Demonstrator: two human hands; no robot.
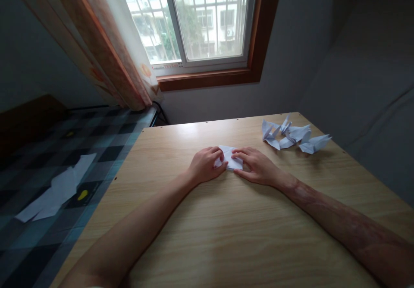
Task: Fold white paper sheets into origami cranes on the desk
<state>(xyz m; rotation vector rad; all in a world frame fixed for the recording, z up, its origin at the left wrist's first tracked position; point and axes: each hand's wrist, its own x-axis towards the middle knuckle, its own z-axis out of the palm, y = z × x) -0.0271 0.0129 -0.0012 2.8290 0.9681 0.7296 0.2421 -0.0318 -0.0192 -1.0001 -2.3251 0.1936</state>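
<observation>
A small folded piece of white paper (230,158) lies flat near the middle of the wooden table (226,227). My left hand (205,165) has its fingers curled and pinched on the paper's left edge. My right hand (257,166) presses down on the paper's right side, fingers close together and bent over it. Both hands hide part of the sheet.
Several folded white paper cranes (293,136) sit at the table's far right corner. To the left is a bed with a checked cover (48,158) and loose white paper sheets (56,189) on it. A window (200,20) and a curtain (106,42) stand behind the table.
</observation>
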